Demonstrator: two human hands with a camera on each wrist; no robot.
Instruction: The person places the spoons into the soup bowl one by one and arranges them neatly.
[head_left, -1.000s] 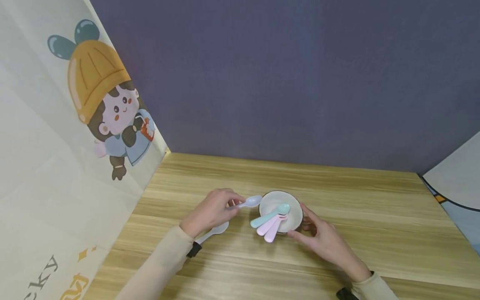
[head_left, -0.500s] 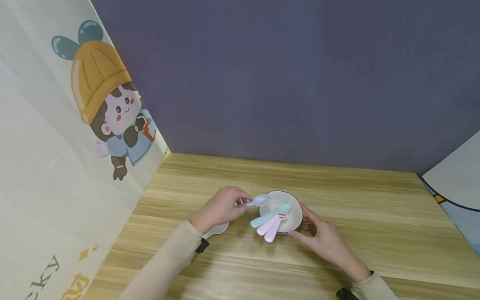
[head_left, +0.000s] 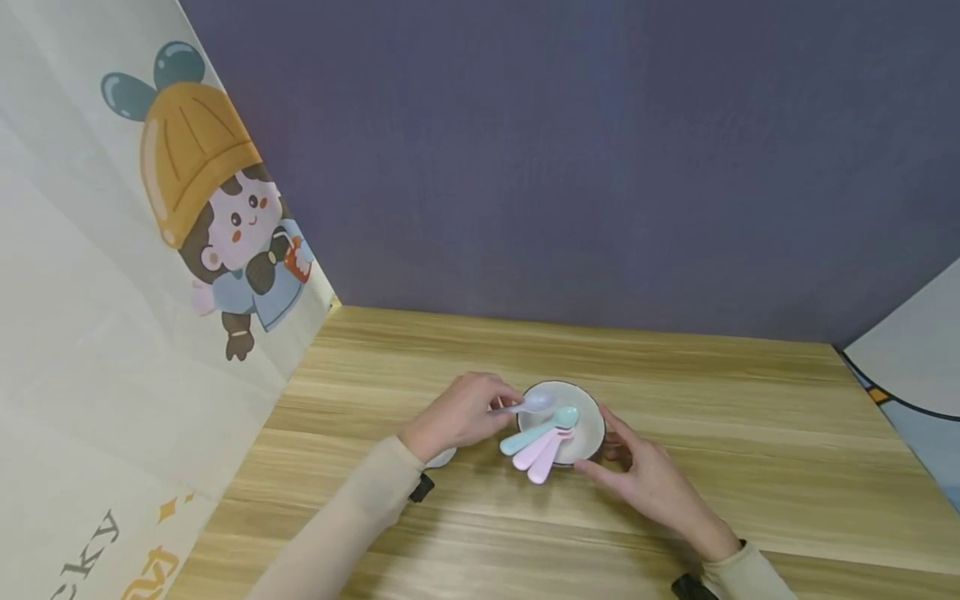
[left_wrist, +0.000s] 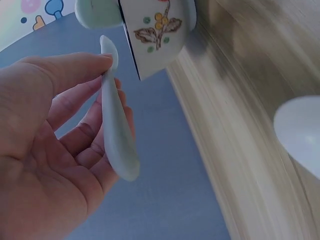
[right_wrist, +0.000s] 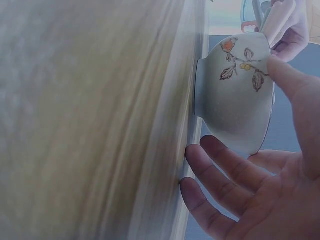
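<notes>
My left hand [head_left: 463, 412] pinches a pale lilac spoon [head_left: 537, 404] between thumb and fingers. The spoon's head is over the left part of a white bowl [head_left: 588, 433]; in the left wrist view its handle [left_wrist: 119, 135] points back past the fingers. At the bowl's right side, my right hand [head_left: 651, 483] holds it, thumb and index finger at the rim, other fingers spread beside the wall. A mint-green spoon [head_left: 525, 439] and two pink spoons [head_left: 545, 461] lean in the bowl, handles over the near-left rim. The bowl's outside [right_wrist: 235, 100] shows a painted twig.
A white spoon [head_left: 442, 457] lies on the wooden table [head_left: 750, 433], partly hidden under my left wrist. Behind the table rises a dark blue-grey panel [head_left: 562, 167]. A pale sheet with a cartoon figure [head_left: 247, 225] borders the left side.
My left hand has moved right with the lilac spoon, bringing its head from outside the bowl's left rim to over the bowl. My right hand and the bowl have stayed in place.
</notes>
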